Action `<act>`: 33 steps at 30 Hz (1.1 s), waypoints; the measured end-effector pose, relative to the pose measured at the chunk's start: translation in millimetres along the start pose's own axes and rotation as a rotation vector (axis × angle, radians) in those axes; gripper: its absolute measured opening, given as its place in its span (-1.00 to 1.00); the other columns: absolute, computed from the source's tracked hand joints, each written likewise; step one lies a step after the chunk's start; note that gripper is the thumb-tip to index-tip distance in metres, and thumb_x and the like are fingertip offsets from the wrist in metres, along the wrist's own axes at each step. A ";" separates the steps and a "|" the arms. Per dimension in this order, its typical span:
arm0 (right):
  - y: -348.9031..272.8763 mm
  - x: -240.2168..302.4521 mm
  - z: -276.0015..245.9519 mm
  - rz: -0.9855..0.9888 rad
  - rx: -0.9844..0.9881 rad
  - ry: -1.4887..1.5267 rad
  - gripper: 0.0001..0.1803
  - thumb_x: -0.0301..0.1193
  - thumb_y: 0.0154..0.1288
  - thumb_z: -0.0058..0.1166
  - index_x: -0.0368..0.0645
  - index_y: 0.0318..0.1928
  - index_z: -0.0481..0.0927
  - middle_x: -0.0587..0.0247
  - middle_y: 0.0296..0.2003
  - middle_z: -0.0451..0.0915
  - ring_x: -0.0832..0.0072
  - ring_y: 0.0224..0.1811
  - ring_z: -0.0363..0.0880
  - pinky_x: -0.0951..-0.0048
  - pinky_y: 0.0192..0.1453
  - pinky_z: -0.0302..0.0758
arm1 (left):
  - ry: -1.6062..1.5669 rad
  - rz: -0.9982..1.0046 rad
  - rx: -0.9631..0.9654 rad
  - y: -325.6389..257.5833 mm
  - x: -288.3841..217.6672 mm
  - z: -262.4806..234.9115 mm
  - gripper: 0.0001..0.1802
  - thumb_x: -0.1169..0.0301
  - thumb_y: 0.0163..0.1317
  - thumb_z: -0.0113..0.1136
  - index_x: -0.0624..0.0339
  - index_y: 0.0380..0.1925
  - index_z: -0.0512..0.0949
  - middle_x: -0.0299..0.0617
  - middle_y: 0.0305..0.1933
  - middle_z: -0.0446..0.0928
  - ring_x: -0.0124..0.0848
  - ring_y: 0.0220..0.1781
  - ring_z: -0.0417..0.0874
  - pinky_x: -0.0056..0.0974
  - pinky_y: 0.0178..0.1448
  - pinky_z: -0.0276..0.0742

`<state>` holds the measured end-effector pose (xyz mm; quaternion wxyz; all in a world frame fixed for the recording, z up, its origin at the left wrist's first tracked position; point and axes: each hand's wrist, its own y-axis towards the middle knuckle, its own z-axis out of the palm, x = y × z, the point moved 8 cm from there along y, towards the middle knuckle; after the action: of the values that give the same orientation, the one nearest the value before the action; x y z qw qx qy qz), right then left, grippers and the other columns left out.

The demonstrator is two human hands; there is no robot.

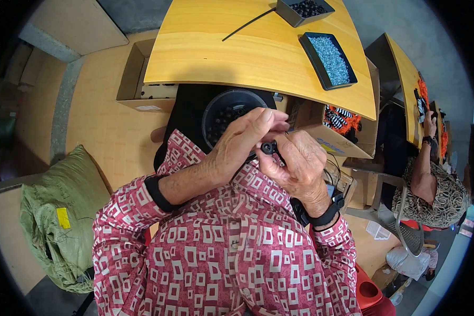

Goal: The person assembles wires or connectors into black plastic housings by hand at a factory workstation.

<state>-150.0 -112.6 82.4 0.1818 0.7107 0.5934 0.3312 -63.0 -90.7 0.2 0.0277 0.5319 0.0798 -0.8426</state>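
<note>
Over my lap, my right hand (pixel 298 162) is closed around a small black round part (pixel 269 148), whose ring-shaped end with a dark centre pokes out between thumb and forefinger. Close beside it, my left hand (pixel 246 136) has its fingers stretched out and its palm turned toward the right hand. Whether the left fingertips touch the part is hard to make out. Beneath the left hand a dark round bowl (pixel 208 108) rests at my lap, with black small parts (pixel 227 117) in it; my hand covers some of its rim.
On the yellow table (pixel 216 58) stand a black tray of clear bluish pieces (pixel 329 60) and a grey tray of black parts (pixel 306 8), with a thin black rod (pixel 247 24) beside it. Cardboard boxes (pixel 142 102) sit below. A green sack (pixel 68 210) lies left; another person (pixel 432 184) sits right.
</note>
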 end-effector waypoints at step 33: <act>3.7 -2.0 3.8 0.014 0.217 -0.026 -0.64 -0.42 0.02 0.29 -0.35 -0.17 0.58 0.18 -0.49 0.47 0.30 -0.46 0.53 0.36 -0.39 0.48 | -0.182 -0.090 -0.123 -27.4 5.5 -17.0 -0.76 0.53 0.21 0.25 0.33 -0.12 0.53 -0.22 -0.20 0.60 -0.56 -0.14 0.59 -0.49 -0.02 0.52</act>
<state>-144.8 -114.9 81.7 0.1092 0.7347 0.6182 0.2571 -53.8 -60.7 -9.0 0.0295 0.4462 0.1525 -0.8814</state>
